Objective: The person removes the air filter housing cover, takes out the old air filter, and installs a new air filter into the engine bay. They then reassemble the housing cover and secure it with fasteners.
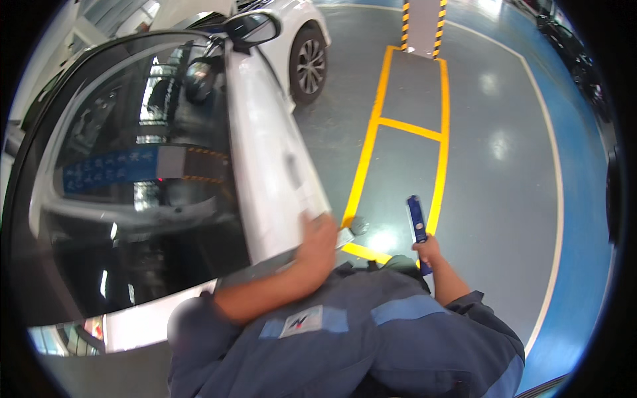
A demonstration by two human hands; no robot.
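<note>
Blue bar-shaped tool (417,220) juts forward from the right hand (427,248), clamped around its lower part.

A slim dark-blue, bar-shaped tool (417,215) is seen between three and four o'clock from the view's centre, gripped near its lower end in the right hand (428,249). It is held nearly lengthwise, its far end tipped slightly toward eleven o'clock; a pale strip is shown along its left edge and a small light mark on its face. At ten o'clock, a glossy white car door (269,172) is slanted from eleven toward six o'clock, its handle (292,170) blurred, its near end met by the left hand (320,242).
</note>
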